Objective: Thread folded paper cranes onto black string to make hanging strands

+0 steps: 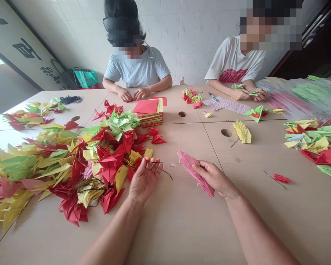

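Right hand [213,178] now, fingers pinching a sheaf of pink folded papers [191,167] over the bench [182,224], well in from its far edge; left hand [145,180] palm up, thumb and forefinger pinching a dark string [168,173], beside folded-paper pieces [110,162] heaped toward the left edge.

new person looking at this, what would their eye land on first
Probably the sprawling heap of red, yellow, green and pink folded-paper pieces on the table's left side. Next, the fanned bundle of pink folded paper in the right hand, near the middle. Beyond the heap, a neat stack of red and yellow paper sheets stands before a co-worker in light blue.
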{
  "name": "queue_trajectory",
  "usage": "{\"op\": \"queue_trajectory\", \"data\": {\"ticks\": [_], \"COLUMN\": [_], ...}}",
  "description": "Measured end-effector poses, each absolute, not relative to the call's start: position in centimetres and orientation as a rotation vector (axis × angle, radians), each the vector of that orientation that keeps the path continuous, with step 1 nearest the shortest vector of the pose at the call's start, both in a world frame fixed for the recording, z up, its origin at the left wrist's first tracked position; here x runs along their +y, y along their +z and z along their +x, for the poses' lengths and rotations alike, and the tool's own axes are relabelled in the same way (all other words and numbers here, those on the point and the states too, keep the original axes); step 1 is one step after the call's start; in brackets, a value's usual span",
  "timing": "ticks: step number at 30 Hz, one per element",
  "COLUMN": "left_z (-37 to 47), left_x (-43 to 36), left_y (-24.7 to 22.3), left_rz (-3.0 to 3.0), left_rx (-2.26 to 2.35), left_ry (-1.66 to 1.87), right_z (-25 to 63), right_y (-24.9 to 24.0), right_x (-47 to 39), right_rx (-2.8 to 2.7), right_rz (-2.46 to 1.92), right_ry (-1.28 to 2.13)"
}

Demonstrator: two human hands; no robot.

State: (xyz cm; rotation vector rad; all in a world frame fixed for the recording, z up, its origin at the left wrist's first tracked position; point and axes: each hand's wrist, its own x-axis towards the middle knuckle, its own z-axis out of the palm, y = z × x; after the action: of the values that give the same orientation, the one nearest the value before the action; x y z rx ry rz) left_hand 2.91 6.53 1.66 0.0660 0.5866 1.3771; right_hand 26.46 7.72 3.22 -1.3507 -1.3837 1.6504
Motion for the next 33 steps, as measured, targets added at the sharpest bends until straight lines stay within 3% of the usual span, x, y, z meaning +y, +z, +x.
{"op": "queue_trajectory", "data": {"ticks": [12, 33], "left_z": [3.1, 4.9], "left_x": [5.6, 4.6], "left_y": [2.2, 1.0], "left_rz": [0.257, 0.897], "left_rx": [0.513, 0.882], "left_ry": [1.263, 1.033], "right_z": [26.6, 22.4], "right_y": [2.2, 2.0], "right_x": [8.1, 5.4], "right_rx": [-1.297, -1.531], "right_rz": [-1.385, -1.204], "right_ry": [1.424, 1.521]}}
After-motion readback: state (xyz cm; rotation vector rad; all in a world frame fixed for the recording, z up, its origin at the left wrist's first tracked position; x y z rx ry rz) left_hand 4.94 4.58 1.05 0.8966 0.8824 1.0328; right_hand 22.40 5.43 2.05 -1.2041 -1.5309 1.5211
